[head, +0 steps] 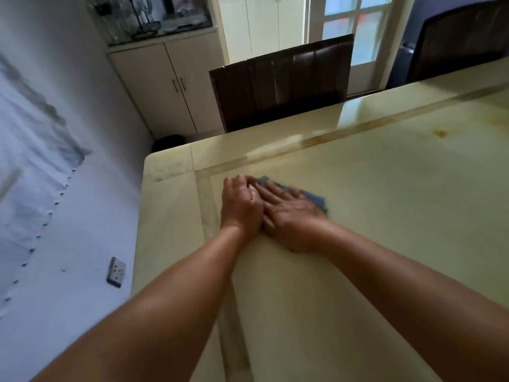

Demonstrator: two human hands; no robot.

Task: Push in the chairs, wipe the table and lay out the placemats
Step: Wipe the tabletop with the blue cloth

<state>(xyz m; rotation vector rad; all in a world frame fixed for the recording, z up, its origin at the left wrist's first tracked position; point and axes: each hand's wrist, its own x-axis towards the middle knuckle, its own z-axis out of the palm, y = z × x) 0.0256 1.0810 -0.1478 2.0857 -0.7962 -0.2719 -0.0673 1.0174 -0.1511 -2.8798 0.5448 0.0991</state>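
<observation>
Blue cloth (316, 198) lies flat on the table (385, 188), close to its far left corner, just inside the darker inlaid band that runs along the edges. My right hand (289, 213) presses down on the cloth with the fingers stretched out flat and the palm open, covering most of it, so only the far and right parts of the cloth show. My left hand (241, 205) sits right beside it, touching it at the thumb side, fingers loosely curled and resting on the near left edge of the cloth; I cannot tell whether it pinches any fabric. Both forearms reach out over the pale, glossy tabletop. Beyond the far edge a dark brown chair (281, 84) stands with its back against the table. A second dark chair (462, 40) stands further along the same edge, towards the far right corner.
</observation>
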